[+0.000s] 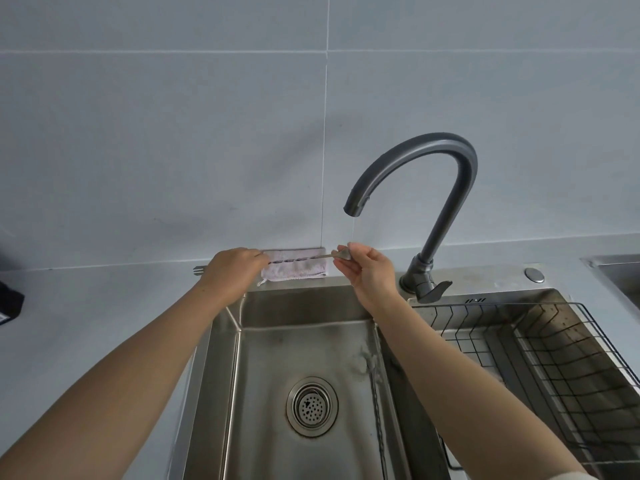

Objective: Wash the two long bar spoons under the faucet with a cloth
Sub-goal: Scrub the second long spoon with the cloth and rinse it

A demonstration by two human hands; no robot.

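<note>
We see the cloth (294,271) on the counter (104,306) behind the sink's (221,375) back edge, a held spoon (301,259) before it, another spoon (375,403) along the sink's right wall, the faucet (426,271) at its back right corner, the rack (554,368) further right.

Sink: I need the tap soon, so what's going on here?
A person holds one long bar spoon level under the faucet, the left hand gripping its handle, the right hand pinching the other end in a thin trickle. The cloth lies untouched on the ledge behind. The second spoon lies in the sink.
</note>
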